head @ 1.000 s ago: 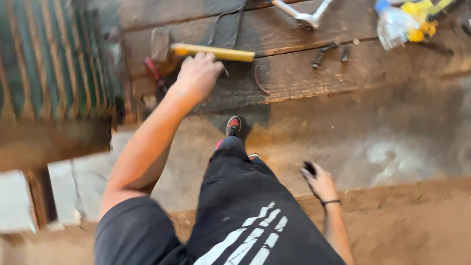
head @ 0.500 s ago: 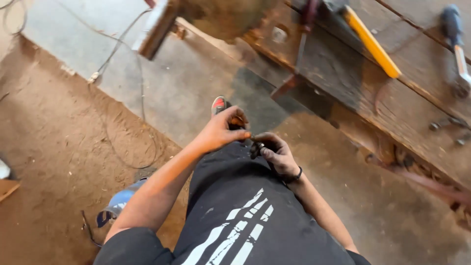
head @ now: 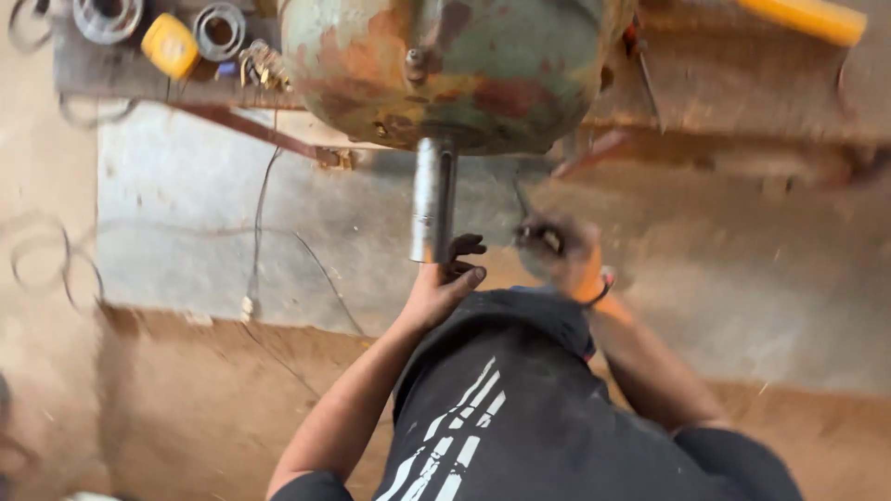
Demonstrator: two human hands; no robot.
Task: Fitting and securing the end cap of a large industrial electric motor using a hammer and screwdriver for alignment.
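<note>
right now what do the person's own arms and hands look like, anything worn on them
Both arms are bare from the elbow down, no gloves. The left hand wears nothing visible. The right hand is motion-blurred; a thin dark band with a reddish spot circles its wrist. No sleeves show on the forearms.

A bare steel shaft (head: 432,199) sticks out from a rusty green motor (head: 455,70), pointing down in view; a small dark part (head: 541,237), blurred, lies just right of it

A workshop — rusty motor housing (head: 455,70), metal rings (head: 218,30) on a worn bench (head: 724,83), dusty concrete floor (head: 186,213).
</note>
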